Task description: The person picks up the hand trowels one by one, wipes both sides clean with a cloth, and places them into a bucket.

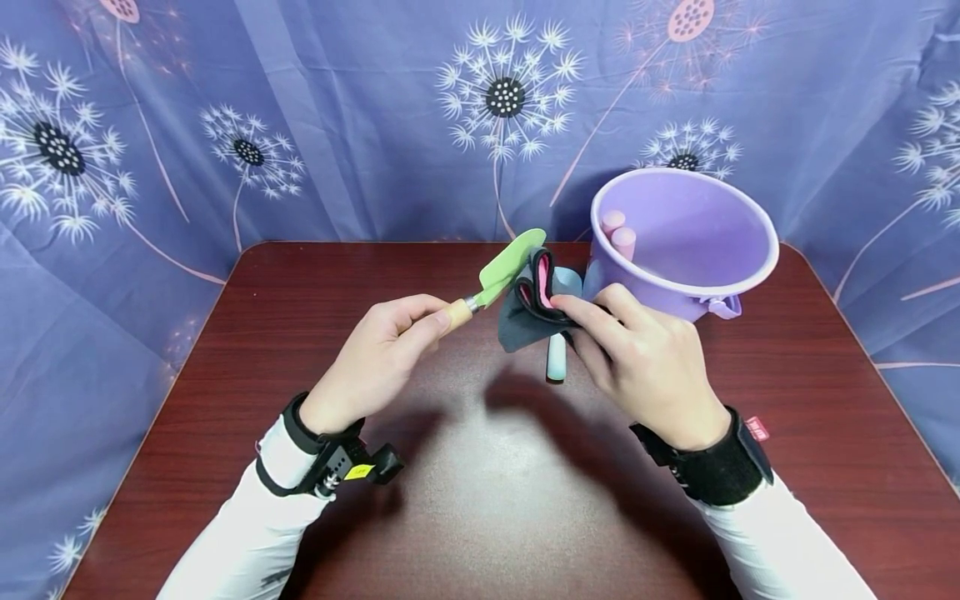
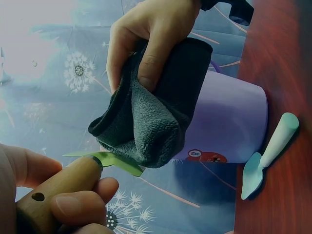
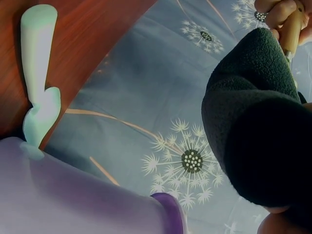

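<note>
My left hand (image 1: pixel 386 354) grips the wooden handle (image 2: pixel 63 187) of a small green trowel (image 1: pixel 510 265), its blade tilted up to the right. In my right hand (image 1: pixel 641 358) is a folded dark grey cloth (image 1: pixel 522 323) with black edging and pink showing in its folds; thumb and fingers pinch it. The cloth lies against the trowel's blade and hides part of it in the left wrist view. Below the cloth, a pale mint-green trowel (image 2: pixel 278 146) rests on the table beside the bucket.
A purple bucket (image 1: pixel 682 287) stands at the back right of the dark red wooden table (image 1: pixel 315 275). Two pink rounded handle ends (image 1: pixel 623 242) show inside its left rim. Behind the table hangs a blue curtain (image 1: pixel 375 125) with dandelion prints.
</note>
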`<state>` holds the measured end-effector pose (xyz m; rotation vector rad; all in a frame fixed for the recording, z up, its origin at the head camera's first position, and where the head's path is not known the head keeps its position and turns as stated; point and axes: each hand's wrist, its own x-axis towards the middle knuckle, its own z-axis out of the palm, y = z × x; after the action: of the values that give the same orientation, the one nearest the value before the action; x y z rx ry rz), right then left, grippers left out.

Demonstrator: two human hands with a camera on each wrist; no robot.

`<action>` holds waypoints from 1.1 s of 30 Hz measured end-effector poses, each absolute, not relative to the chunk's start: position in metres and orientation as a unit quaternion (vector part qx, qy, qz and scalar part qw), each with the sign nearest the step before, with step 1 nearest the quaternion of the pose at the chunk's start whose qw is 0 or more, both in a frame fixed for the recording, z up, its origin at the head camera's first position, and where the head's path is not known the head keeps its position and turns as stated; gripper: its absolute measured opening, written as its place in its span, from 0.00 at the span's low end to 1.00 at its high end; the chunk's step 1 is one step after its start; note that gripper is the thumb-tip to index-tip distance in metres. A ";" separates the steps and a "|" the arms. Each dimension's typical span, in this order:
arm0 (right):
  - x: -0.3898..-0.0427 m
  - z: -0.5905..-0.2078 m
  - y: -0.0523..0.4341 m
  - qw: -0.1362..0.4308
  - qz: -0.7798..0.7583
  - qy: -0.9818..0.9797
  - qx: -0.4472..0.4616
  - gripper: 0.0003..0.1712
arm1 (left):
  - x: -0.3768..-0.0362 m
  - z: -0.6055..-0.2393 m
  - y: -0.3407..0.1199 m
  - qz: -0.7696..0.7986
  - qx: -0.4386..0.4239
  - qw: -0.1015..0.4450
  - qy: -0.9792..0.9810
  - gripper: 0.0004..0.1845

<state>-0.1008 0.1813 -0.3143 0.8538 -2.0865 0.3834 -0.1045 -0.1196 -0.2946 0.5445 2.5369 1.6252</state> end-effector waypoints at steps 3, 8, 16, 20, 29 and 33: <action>-0.100 -0.315 0.180 0.405 0.151 -0.829 0.354 0.18 | -0.105 -0.295 -0.120 0.531 0.180 0.038 0.827 0.12; -0.097 -0.315 0.178 0.387 0.156 -0.828 0.376 0.18 | -0.105 -0.295 -0.119 0.522 0.176 0.035 0.834 0.12; -0.095 -0.314 0.174 0.360 0.161 -0.825 0.405 0.18 | -0.105 -0.297 -0.117 0.512 0.179 0.027 0.840 0.12; -0.094 -0.313 0.174 0.351 0.162 -0.825 0.414 0.18 | -0.105 -0.296 -0.115 0.504 0.173 0.023 0.846 0.13; -0.090 -0.310 0.171 0.353 0.163 -0.816 0.428 0.18 | -0.104 -0.295 -0.113 0.490 0.176 0.019 0.854 0.14; -0.089 -0.308 0.170 0.361 0.163 -0.812 0.429 0.17 | -0.105 -0.296 -0.113 0.485 0.179 0.021 0.856 0.14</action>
<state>-0.0893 0.1697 -0.3081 1.1057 -2.0916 0.4195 -0.1045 -0.1132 -0.2961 0.5553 2.6526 1.5042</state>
